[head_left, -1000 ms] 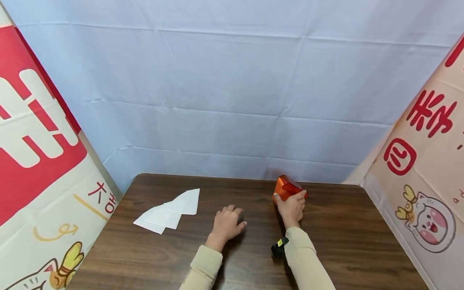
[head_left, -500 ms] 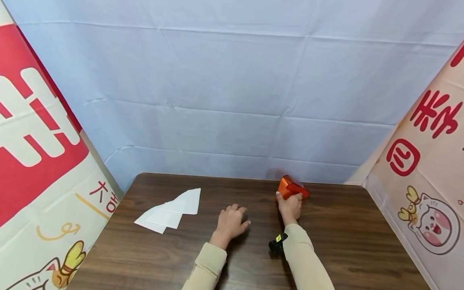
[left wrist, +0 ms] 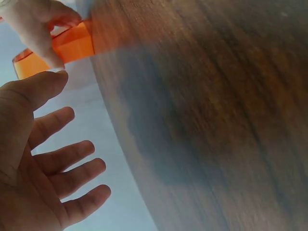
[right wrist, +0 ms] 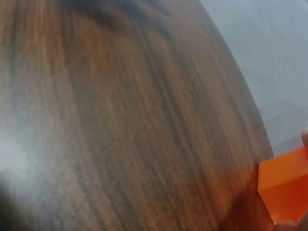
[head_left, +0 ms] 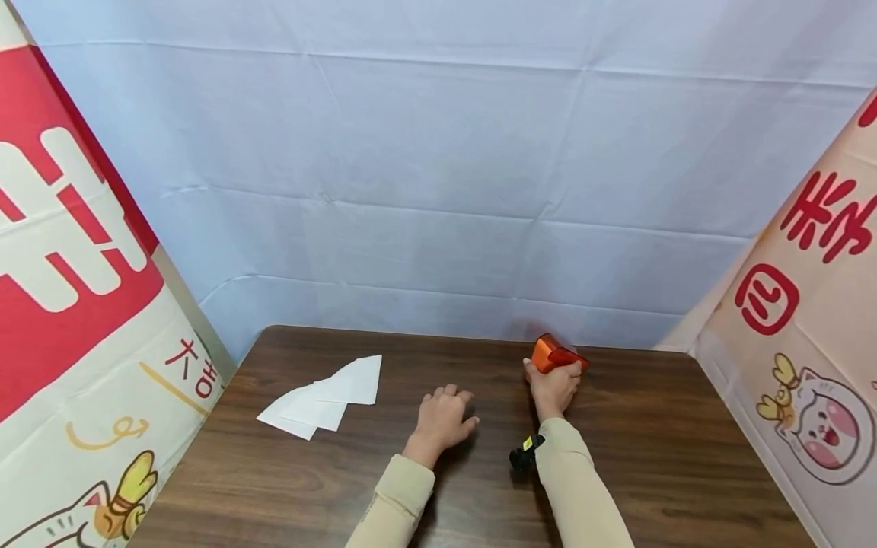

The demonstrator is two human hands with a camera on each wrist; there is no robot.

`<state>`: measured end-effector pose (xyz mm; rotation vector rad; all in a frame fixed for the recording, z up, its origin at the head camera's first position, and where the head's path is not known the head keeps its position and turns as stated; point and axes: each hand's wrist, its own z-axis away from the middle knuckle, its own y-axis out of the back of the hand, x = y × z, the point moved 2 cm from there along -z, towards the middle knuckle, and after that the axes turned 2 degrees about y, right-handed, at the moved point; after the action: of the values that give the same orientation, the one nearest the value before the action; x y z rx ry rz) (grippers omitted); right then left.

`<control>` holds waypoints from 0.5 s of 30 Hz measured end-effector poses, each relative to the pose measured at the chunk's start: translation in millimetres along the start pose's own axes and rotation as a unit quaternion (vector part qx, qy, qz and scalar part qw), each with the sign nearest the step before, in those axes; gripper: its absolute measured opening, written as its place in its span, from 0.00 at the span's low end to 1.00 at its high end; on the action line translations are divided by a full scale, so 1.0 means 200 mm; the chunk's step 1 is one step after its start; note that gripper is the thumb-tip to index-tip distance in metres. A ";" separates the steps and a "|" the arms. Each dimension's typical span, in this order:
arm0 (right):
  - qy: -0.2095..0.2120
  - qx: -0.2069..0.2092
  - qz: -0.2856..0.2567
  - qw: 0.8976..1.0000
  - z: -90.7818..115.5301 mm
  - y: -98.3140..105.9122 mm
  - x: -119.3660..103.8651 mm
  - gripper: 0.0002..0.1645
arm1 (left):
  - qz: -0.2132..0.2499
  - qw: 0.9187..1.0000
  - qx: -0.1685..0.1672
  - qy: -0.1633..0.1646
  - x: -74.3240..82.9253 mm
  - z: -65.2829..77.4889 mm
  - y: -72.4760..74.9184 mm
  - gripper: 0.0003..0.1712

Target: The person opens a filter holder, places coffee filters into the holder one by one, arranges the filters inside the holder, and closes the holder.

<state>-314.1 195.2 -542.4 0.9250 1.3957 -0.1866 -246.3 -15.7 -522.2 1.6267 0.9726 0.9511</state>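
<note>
While our left hand point(head_left: 441, 421) is holding nothing, its fingers spreading loosely, white sheets point(head_left: 322, 401) are lying to its left. Farther off on its other side, our right hand point(head_left: 553, 388) is gripping an orange object point(head_left: 545, 353) at its fingertips. We are probably positioning this piece; the next move is likely calling for a steady grip.

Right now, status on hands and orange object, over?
Right hand grips orange object. Left hand holds nothing. White sheets lie left, clear of both hands.
</note>
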 end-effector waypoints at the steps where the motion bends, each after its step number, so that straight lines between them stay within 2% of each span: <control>1: 0.002 0.002 -0.004 1.000 0.00 0.00 0.00 0.60 | -0.003 1.000 -0.001 0.000 0.00 0.00 0.00 0.24; 8: 0.004 0.007 -0.008 1.000 0.00 0.03 0.02 0.44 | -0.009 1.000 -0.012 -0.004 0.01 -0.02 -0.03 0.26; 15: 0.053 0.040 0.041 0.997 0.01 0.06 0.04 0.30 | 0.006 1.000 -0.004 -0.002 0.03 -0.05 -0.04 0.25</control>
<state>-304.3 205.1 -544.9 1.0700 1.4530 -0.1346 -253.4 -4.6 -527.7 1.6301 0.9564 0.9590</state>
